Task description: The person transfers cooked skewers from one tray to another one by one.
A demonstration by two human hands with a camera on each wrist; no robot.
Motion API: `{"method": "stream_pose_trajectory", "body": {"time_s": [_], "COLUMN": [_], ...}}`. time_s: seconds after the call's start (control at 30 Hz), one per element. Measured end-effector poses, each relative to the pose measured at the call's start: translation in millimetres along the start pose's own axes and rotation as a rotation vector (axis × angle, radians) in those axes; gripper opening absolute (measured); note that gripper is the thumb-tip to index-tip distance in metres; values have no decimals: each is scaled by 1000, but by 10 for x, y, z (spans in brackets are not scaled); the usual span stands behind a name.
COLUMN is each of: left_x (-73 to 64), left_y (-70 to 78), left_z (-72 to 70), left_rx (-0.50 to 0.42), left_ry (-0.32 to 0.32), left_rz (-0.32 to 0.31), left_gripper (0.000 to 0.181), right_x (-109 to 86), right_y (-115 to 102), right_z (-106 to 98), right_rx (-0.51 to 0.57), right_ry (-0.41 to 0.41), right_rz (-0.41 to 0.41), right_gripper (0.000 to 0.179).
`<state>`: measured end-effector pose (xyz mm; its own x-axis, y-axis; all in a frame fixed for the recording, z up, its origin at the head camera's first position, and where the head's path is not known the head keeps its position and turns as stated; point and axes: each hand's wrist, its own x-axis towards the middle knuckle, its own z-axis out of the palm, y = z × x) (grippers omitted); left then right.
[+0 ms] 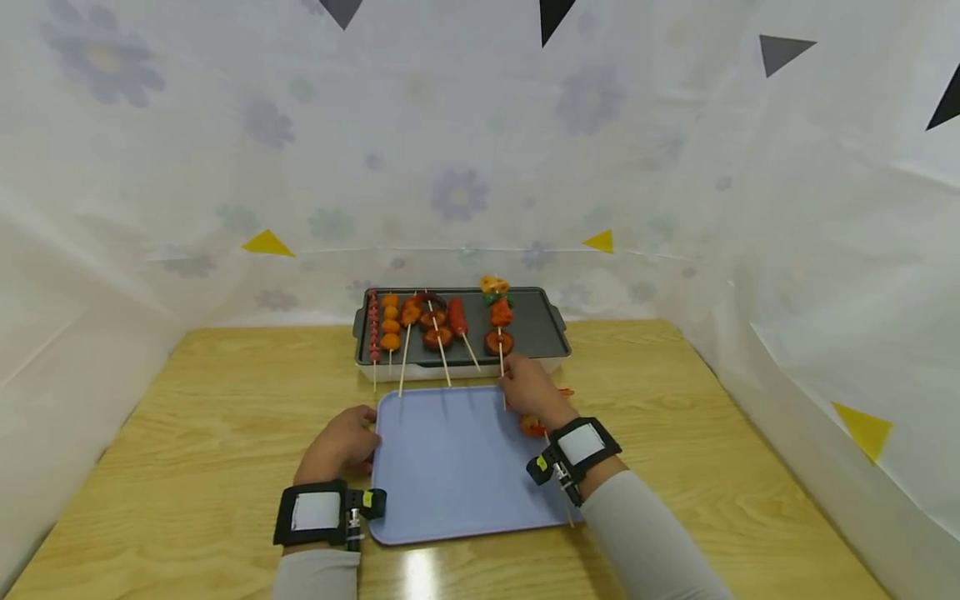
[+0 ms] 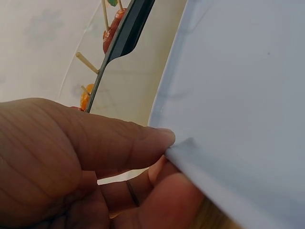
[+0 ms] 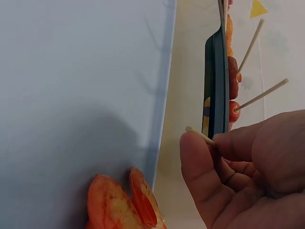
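Note:
My left hand (image 1: 341,437) pinches the pale blue tray (image 1: 457,475) near its far left corner. In the left wrist view, the thumb lies on the rim and other fingers are under it. My right hand (image 1: 532,390) pinches the bare stick end of a mixed skewer (image 1: 501,312) between thumb and a finger. That skewer's yellow, green, red and brown pieces are over the right half of the black grill pan (image 1: 538,325). A shrimp skewer (image 1: 531,426) lies on the tray's right side, partly hidden by the right wrist.
Several other skewers line the pan's left half, among them small pink pieces (image 1: 373,325), orange balls (image 1: 390,325) and a red sausage (image 1: 457,317). Their sticks jut over the pan's front edge. A white patterned sheet (image 1: 457,167) hangs behind the wooden table (image 1: 225,417).

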<state>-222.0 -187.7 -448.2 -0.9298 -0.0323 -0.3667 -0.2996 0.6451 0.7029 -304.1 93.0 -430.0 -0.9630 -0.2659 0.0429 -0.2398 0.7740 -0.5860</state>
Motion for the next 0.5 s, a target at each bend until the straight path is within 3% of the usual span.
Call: {"method": "stream_pose_trajectory", "body": {"time_s": [0.37, 0.5], "left_x": [7, -4], "left_y": [14, 18], "left_z": [25, 21], "left_rx": [-44, -49], "left_ry": [-1, -2], "left_rz": [21, 18], "left_gripper": [47, 47], "right_x": [-151, -223], "right_y": [-32, -48], "right_z": [-63, -64], "right_rx": [39, 4], "right_ry": [107, 150], "right_rz": [-39, -70], "right_gripper": [6, 6]}}
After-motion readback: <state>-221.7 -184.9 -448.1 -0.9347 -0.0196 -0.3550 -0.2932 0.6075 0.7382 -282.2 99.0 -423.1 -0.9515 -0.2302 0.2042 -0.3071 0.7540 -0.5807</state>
